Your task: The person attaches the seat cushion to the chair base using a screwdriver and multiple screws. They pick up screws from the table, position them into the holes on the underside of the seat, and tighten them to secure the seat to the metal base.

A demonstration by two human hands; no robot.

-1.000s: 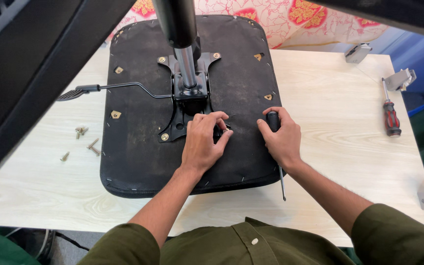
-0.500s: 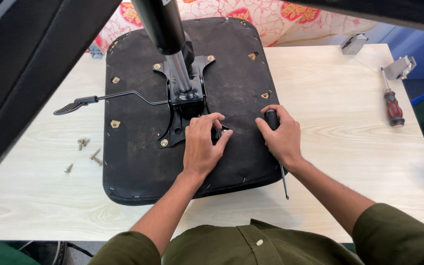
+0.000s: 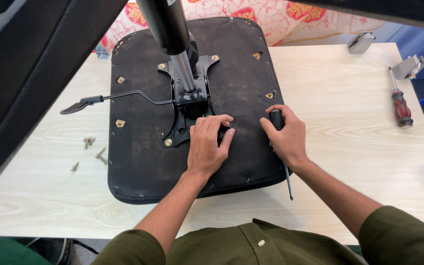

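- The seat (image 3: 143, 162), a black upturned chair base, lies flat on the bench (image 3: 349, 132) and serves as landmark; everything below is placed against it.
- A black plate (image 3: 188, 105) sits bolted near the seat's middle, with a black column (image 3: 169, 24) and its shiny rod rising from it toward the camera.
- A thin lever (image 3: 104, 99) runs from the plate out past the seat's left edge, ending in a flat paddle over the bench.
- The left hand (image 3: 207, 147) rests palm down on the seat, just below the plate, fingers curled at the plate's lower right corner; whether it pinches anything there cannot be told.
- The right hand (image 3: 283, 135) lies on the seat's right part, closed around the black handle of a screwdriver (image 3: 277, 118); the tool's thin shaft runs under the wrist and pokes out past the seat's front right edge.
- Brass fittings dot the seat around the plate.
- Loose screws (image 3: 94, 149) lie on the bench just left of the seat.
- A second screwdriver (image 3: 401, 108), red and black, lies on the bench well right of the seat.
- Two metal brackets (image 3: 410, 66) rest near the bench's far right corner, beyond the seat.
- A patterned cloth (image 3: 295, 17) lies behind the seat's far edge.
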